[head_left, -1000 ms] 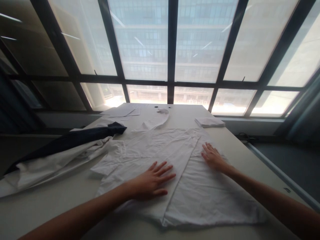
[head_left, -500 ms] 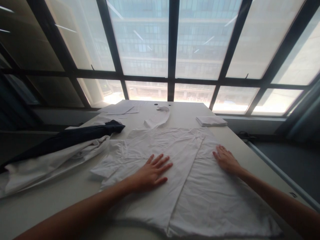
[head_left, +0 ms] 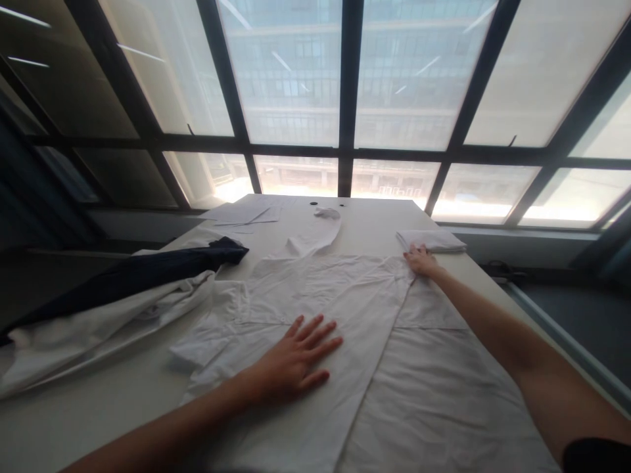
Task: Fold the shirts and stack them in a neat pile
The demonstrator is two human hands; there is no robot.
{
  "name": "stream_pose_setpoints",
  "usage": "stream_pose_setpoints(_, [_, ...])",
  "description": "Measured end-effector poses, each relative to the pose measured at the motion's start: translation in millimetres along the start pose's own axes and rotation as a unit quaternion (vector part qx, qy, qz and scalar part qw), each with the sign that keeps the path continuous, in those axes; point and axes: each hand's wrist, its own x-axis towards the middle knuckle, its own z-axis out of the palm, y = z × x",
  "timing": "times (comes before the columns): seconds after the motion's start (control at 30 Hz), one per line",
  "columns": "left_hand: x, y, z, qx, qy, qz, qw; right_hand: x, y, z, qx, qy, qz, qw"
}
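Left hand point(head_left: 298, 361): palm down, fingers and thumb spread wide, laid flat on the middle of a thin white woven-fabric garment point(head_left: 340, 302); forearm bare, entering from the near left. Right hand point(head_left: 420, 259): arm stretched forward, a dark sleeve edge point(head_left: 599, 454) at lower right; fingers slightly bent at the garment's far right corner, just beside a folded flat white cloth bundle point(head_left: 441, 242); whether they grip fabric cannot be told. Garment: spread over the centre of a smooth white worktop point(head_left: 372, 226), creased, a long diagonal fold edge running toward the near edge, a gathered part at left. Beyond it, toward the far edge, a curved white fabric strip point(head_left: 323, 238). By the far left corner, flat white paper sheets point(head_left: 241, 212). Along the left edge, a crumpled navy-blue cloth point(head_left: 148, 270) beside a rumpled off-white cloth point(head_left: 118, 332). Bundle: near the right edge, layered.
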Motion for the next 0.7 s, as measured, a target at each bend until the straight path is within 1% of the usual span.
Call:
stream_pose_setpoints(0.1, [-0.6,1.2,-0.1,-0.008,-0.004,-0.001,1.0,19.8,-6.8,1.3,0.018,-0.004,0.031,0.999])
stream_pose_setpoints(0.23, [0.0,3.0,-2.9,-0.016,-0.011,-0.004,1.0,35.3,-9.5,-10.1,0.038,-0.017,0.044,0.998])
stream_pose_setpoints(0.33, [0.9,3.8,-5.2,-0.017,-0.022,-0.011,1.0,32.7,-19.7,-20.8,0.045,0.002,0.056,0.997])
stream_pose_setpoints(0.37, [1.1,4.3,-5.8,-0.018,-0.025,-0.014,0.999,28.0,-27.5,-22.6,0.046,0.017,0.056,0.997])
stream_pose_setpoints(0.43, [1.3,6.1,-6.3,-0.02,-0.029,-0.018,0.999,11.8,-51.2,-21.7,0.047,0.05,0.039,0.997])
stream_pose_setpoints(0.5, [1.8,9.1,-6.7,-0.023,-0.031,-0.017,0.999,-14.0,-84.1,-14.3,0.051,0.065,-0.013,0.997])
stream_pose_setpoints(0.53, [2.6,10.6,-7.1,-0.024,-0.032,-0.016,0.999,-30.0,-102.3,-8.7,0.053,0.063,-0.053,0.995])
stream_pose_setpoints(0.57, [4.2,11.6,-7.8,-0.025,-0.032,-0.016,0.999,-47.2,-120.6,-2.2,0.061,0.053,-0.115,0.99])
stream_pose_setpoints(0.63, [11.1,9.8,-10.7,-0.026,-0.041,-0.005,0.999,-81.9,-154.4,11.4,0.076,0.036,-0.224,0.971])
stream_pose_setpoints(0.7, [24.5,-0.4,-15.0,-0.025,-0.053,0.018,0.998,-110.6,-180.3,23.1,0.08,0.008,-0.299,0.951])
